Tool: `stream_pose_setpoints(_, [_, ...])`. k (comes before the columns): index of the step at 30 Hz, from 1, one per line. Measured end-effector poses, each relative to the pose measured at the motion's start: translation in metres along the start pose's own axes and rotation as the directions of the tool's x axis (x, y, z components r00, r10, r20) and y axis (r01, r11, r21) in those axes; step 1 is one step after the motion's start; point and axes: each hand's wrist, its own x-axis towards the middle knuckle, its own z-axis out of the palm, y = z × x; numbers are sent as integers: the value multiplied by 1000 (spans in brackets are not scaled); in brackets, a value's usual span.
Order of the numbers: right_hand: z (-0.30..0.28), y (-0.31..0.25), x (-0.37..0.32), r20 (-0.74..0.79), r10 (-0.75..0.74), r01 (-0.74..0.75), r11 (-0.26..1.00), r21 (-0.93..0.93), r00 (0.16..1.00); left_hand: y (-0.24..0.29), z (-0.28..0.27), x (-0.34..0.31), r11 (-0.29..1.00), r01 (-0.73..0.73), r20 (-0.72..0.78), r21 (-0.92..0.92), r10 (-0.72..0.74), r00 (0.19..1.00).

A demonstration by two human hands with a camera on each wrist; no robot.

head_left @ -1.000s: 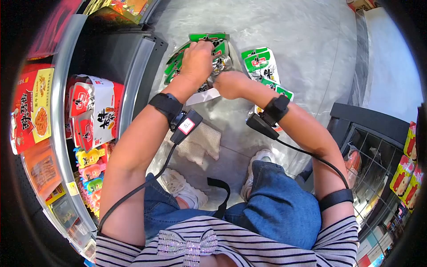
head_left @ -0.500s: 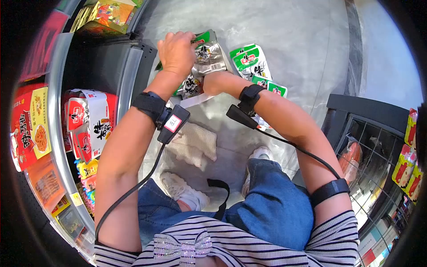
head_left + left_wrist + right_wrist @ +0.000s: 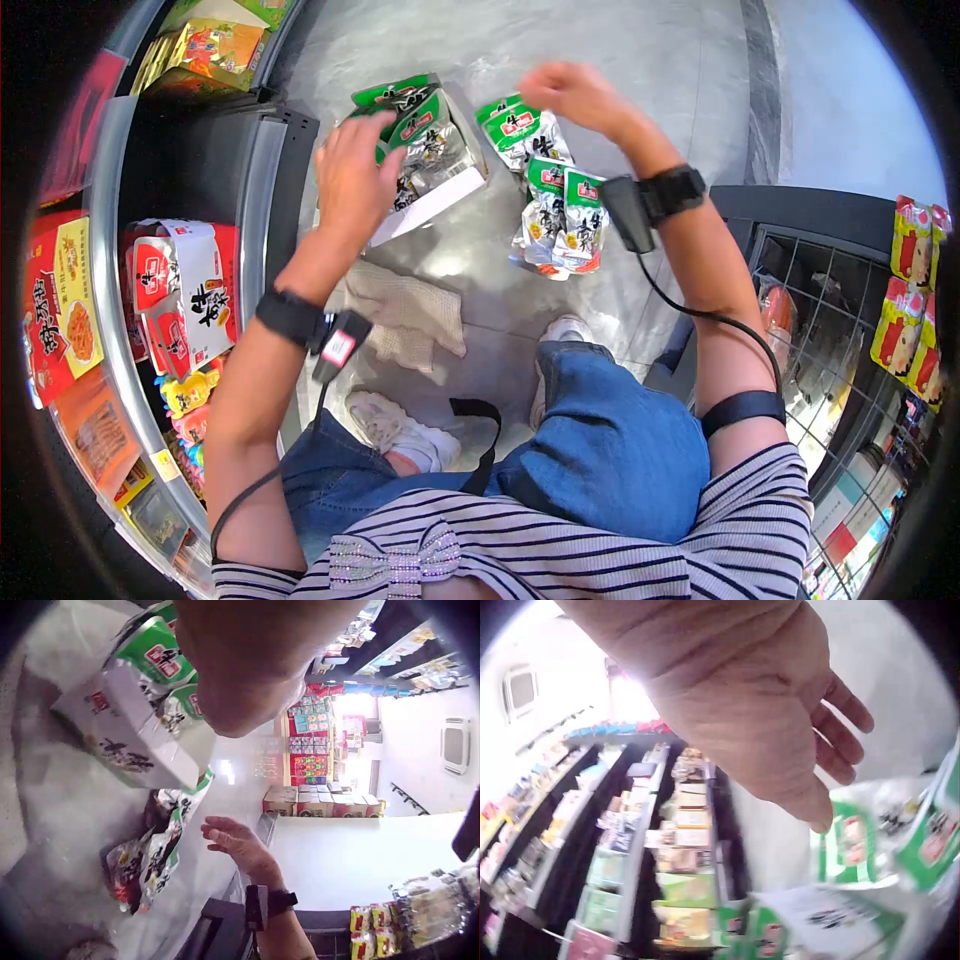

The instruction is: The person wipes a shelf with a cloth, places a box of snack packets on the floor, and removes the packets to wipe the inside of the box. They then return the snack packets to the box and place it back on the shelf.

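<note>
A white display box point(image 3: 432, 207) filled with green-and-silver snack packets point(image 3: 430, 150) stands on the floor. My left hand point(image 3: 352, 180) is at its left side, thumb spread, fingers reaching over the packets there; its fingertips are hidden in the left wrist view. To the right of the box lie loose packets of the same kind: a front pile point(image 3: 565, 215) and a back pile point(image 3: 515, 130). Over the back pile, my right hand point(image 3: 580, 97) is raised and slightly blurred, holding nothing. The right wrist view shows its fingers point(image 3: 840, 739) loosely extended above the packets.
Shelving at the left holds a red-and-white box of packets point(image 3: 195, 290) and a red-and-yellow box point(image 3: 65, 300). A beige cloth point(image 3: 405, 315) lies near my shoes. A wire rack point(image 3: 815, 330) with hanging yellow-and-red packs point(image 3: 905, 290) stands at the right.
Both hands were at the box a second ago. My right hand has left it and moved right, over the loose packets. My left hand has shifted to the box's left side.
</note>
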Motion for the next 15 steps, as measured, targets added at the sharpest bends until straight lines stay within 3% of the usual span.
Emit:
stream_pose_setpoints(1, [-11, 22, -11, 39, 120, -114, 986, -124, 992, 4, -6, -11, 999, 22, 18, -42, -21, 1000])
stream_pose_setpoints(3, [-4, 53, -47, 117, 244, -182, 905, -385, 963, 10, -8, -36, 997, -37, 49, -66, 40, 998])
stream_pose_setpoints(5, [17, 80, -71, 125, 280, -206, 884, -419, 952, 12, 0, -53, 995, -45, 104, -94, 55, 993])
stream_pose_setpoints(8, [48, 81, -98, -118, 204, -233, 749, -620, 972, 14, 15, -71, 993, 0, 189, -119, 22, 982])
stream_pose_setpoints(9, [49, 81, -100, -160, 181, -241, 771, -590, 970, 13, 19, -74, 993, 2, 189, -119, 21, 982])
stream_pose_setpoints(12, [44, 72, -98, -172, 319, -354, 698, -623, 932, 11, 20, -74, 993, 36, 211, -109, -12, 977])
stream_pose_setpoints(13, [35, 67, -92, -14, 451, -371, 714, -593, 892, 10, 20, -72, 992, 60, 227, -110, -34, 973])
stream_pose_setpoints(15, [25, 62, -94, 36, 454, -353, 737, -577, 890, 5, 20, -71, 977, 133, 224, -167, -94, 970])
